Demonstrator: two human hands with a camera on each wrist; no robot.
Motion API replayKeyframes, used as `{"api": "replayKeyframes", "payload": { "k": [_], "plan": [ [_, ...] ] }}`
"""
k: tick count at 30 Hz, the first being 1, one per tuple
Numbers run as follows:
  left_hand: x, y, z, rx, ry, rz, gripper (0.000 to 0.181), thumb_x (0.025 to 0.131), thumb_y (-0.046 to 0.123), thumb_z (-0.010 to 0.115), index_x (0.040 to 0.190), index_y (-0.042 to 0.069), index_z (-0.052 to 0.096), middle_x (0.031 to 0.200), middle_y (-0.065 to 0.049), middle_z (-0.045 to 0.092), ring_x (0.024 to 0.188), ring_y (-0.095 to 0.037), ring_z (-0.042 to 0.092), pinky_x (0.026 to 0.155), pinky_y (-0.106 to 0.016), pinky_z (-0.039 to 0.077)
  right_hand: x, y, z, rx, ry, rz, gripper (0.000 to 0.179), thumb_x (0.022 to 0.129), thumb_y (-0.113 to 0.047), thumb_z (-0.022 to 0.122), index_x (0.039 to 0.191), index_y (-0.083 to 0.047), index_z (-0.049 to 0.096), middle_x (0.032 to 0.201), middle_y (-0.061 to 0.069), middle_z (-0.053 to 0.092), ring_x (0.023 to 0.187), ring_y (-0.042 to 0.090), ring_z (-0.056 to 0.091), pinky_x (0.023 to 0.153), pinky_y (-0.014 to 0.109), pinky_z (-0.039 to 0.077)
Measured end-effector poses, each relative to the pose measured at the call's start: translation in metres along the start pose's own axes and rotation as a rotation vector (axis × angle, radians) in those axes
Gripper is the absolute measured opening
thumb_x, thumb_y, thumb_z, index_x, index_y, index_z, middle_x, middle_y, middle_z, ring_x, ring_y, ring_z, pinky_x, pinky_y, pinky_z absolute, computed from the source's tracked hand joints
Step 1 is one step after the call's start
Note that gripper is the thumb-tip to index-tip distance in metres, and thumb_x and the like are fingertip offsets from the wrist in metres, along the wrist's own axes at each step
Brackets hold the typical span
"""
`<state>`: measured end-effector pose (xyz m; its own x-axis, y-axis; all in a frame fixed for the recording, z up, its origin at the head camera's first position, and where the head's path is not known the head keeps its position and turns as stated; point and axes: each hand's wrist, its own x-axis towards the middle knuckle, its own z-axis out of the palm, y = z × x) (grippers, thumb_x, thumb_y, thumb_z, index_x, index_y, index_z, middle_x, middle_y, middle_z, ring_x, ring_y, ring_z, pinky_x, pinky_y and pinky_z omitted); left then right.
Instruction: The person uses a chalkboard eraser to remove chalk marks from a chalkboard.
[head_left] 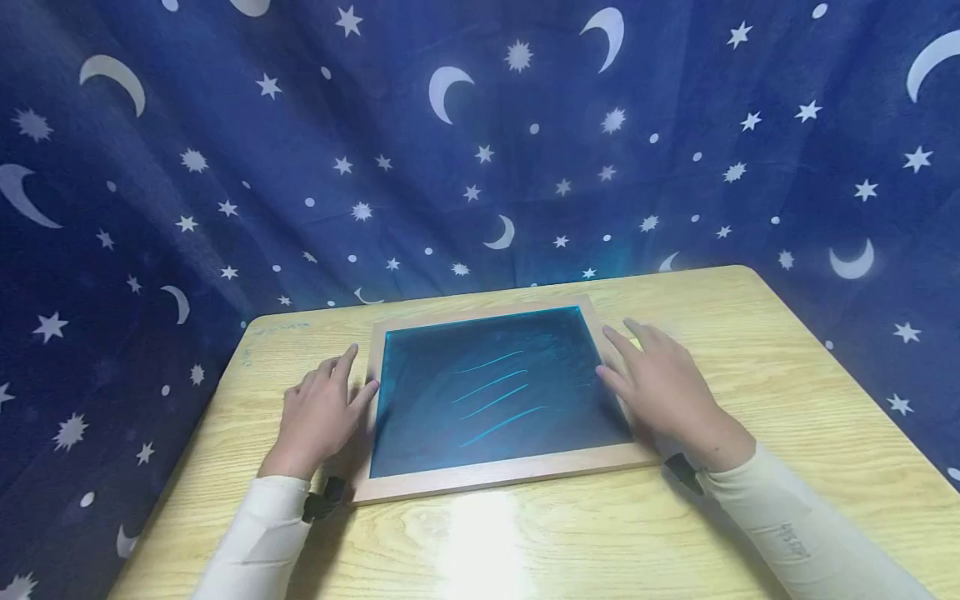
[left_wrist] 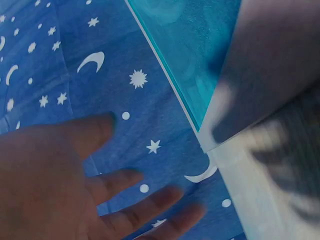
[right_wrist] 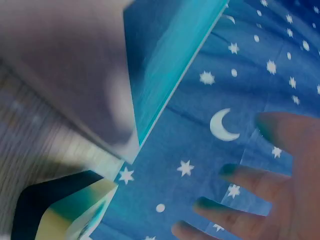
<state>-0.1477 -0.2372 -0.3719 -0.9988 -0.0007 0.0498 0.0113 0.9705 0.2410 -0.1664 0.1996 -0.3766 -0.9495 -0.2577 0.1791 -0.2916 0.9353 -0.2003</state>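
A small chalkboard (head_left: 442,400) with a light wooden frame (head_left: 480,475) lies flat on the table, several slanted blue chalk lines across its dark face. Beside its left edge, my left hand (head_left: 318,412) has its fingers spread loosely, thumb tip right at the frame. On the opposite side my right hand (head_left: 667,383) is spread too, its thumb and index tips overlapping the frame in the head view. Both palms look bare in the wrist views: the left hand (left_wrist: 50,185) and the right hand (right_wrist: 295,190), whose fingertips carry blue-green smears.
The wooden table (head_left: 787,400) extends around the board, with faint blue marks at its far left corner. A black and yellow block (right_wrist: 65,210), smeared blue-green, sits by the board's corner in the right wrist view. Blue curtains (head_left: 405,167) printed with moons and stars hang behind and at the sides.
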Motion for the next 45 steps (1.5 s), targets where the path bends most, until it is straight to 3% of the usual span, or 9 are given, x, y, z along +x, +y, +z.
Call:
{"api": "replayKeyframes", "payload": {
  "k": [4, 10, 15, 21, 29, 35, 42, 45],
  "plan": [
    [0.007, -0.001, 0.008, -0.045, -0.026, -0.024, 0.053, 0.104, 0.033, 0.051, 0.147, 0.002, 0.046, 0.124, -0.025, 0.062, 0.107, -0.043, 0.063, 0.086, -0.060, 0.049, 0.000, 0.010, 0.000, 0.057, 0.030, 0.026, 0.051, 0.102, -0.033, 0.054, 0.145, -0.006, 0.050, 0.147, 0.028, 0.046, 0.132, 0.052, 0.044, 0.103, 0.067, 0.038],
    [0.011, -0.010, 0.021, -0.152, -0.150, -0.089, 0.052, 0.103, 0.027, 0.053, 0.145, -0.003, 0.046, 0.099, -0.017, 0.070, 0.077, -0.022, 0.067, 0.070, -0.044, 0.055, -0.002, 0.030, 0.005, 0.119, -0.043, 0.087, 0.052, 0.101, -0.029, 0.054, 0.146, -0.004, 0.048, 0.147, 0.032, 0.042, 0.132, 0.055, 0.041, 0.100, 0.070, 0.037],
    [0.012, -0.017, 0.029, -0.229, -0.202, -0.094, 0.054, 0.104, 0.028, 0.053, 0.146, -0.004, 0.043, 0.106, -0.021, 0.071, 0.080, -0.023, 0.069, 0.071, -0.041, 0.056, -0.004, 0.044, 0.012, 0.134, -0.080, 0.100, 0.053, 0.099, -0.027, 0.058, 0.145, -0.001, 0.048, 0.148, 0.035, 0.038, 0.131, 0.058, 0.039, 0.101, 0.071, 0.036],
    [0.014, -0.024, 0.037, -0.298, -0.245, -0.076, 0.053, 0.104, 0.028, 0.052, 0.147, -0.003, 0.043, 0.111, -0.021, 0.070, 0.089, -0.025, 0.070, 0.085, -0.049, 0.055, -0.005, 0.055, 0.021, 0.112, -0.098, 0.095, 0.055, 0.095, -0.025, 0.064, 0.140, 0.004, 0.050, 0.144, 0.038, 0.039, 0.127, 0.060, 0.041, 0.101, 0.071, 0.037],
    [0.013, -0.039, 0.039, -0.419, -0.295, -0.054, 0.059, 0.105, 0.035, 0.051, 0.151, 0.000, 0.038, 0.124, -0.023, 0.064, 0.112, -0.036, 0.064, 0.095, -0.054, 0.050, -0.004, 0.063, 0.027, 0.113, -0.134, 0.101, 0.064, 0.092, -0.018, 0.067, 0.146, 0.006, 0.043, 0.142, 0.042, 0.038, 0.125, 0.062, 0.042, 0.101, 0.070, 0.037],
    [0.013, -0.049, 0.042, -0.451, -0.312, -0.045, 0.067, 0.103, 0.042, 0.053, 0.152, 0.000, 0.035, 0.121, -0.019, 0.063, 0.109, -0.030, 0.063, 0.095, -0.052, 0.049, -0.005, 0.063, 0.022, 0.106, -0.112, 0.085, 0.064, 0.089, -0.011, 0.065, 0.146, 0.007, 0.043, 0.133, 0.040, 0.049, 0.119, 0.058, 0.050, 0.096, 0.066, 0.043],
    [0.014, -0.053, 0.045, -0.452, -0.289, -0.026, 0.067, 0.102, 0.042, 0.056, 0.150, -0.001, 0.038, 0.112, -0.014, 0.065, 0.098, -0.023, 0.061, 0.091, -0.047, 0.049, -0.007, 0.059, 0.019, 0.155, -0.075, 0.100, 0.063, 0.091, -0.012, 0.057, 0.149, 0.004, 0.039, 0.138, 0.035, 0.050, 0.126, 0.055, 0.047, 0.104, 0.067, 0.036],
    [0.015, -0.053, 0.045, -0.458, -0.285, -0.025, 0.068, 0.101, 0.042, 0.057, 0.150, -0.001, 0.039, 0.110, -0.013, 0.065, 0.096, -0.021, 0.061, 0.090, -0.047, 0.050, -0.007, 0.056, 0.018, 0.170, -0.032, 0.099, 0.064, 0.090, -0.012, 0.056, 0.150, 0.002, 0.039, 0.139, 0.033, 0.051, 0.123, 0.052, 0.051, 0.101, 0.066, 0.040]
  ]
}}
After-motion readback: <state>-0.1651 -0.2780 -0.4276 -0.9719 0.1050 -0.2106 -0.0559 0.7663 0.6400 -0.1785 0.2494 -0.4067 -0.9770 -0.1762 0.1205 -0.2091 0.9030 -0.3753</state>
